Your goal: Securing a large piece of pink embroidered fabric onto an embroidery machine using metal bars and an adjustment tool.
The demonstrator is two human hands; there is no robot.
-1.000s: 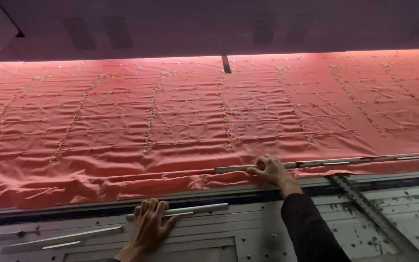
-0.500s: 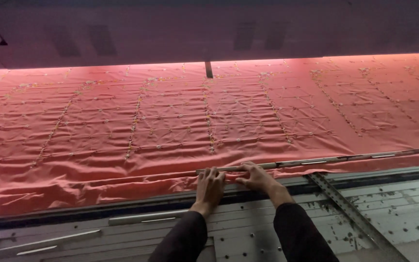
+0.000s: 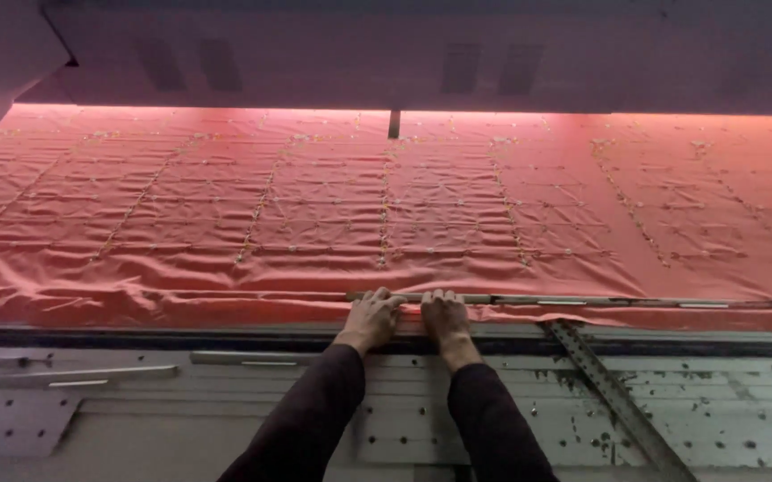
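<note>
Fabric: a wide sheet of coral-red fabric (image 3: 332, 214) fills the middle band of the frame from left edge to right edge, stitched in a grid of squares with lines of small pale beads running up and down it.
Fabric surface: flat in the upper part, puckered within the squares, and gathered into long horizontal wrinkles along its lower edge, heaviest at lower left.
Rod: a thin grey metal rod (image 3: 582, 302) lies along the fabric's lower edge, running from the centre of the frame out to the right edge.
Left hand: the left hand (image 3: 372, 317), just left of centre, lies palm down with fingers curled over the near end of the rod and the fabric edge, pressing rather than clenched.
Right hand: the right hand (image 3: 444, 317) sits just beside it, nearly touching, fingers likewise laid over the rod and fabric.
Sleeves: dark sleeves reach up from the bottom centre.
Counter: a grey perforated metal counter (image 3: 136, 419) spans the bottom of the frame, with a flat metal bar (image 3: 82, 377) at lower left and a slanted slotted strip (image 3: 613, 393) at lower right.
Above: a pale machine housing (image 3: 457, 54) crosses the top.
</note>
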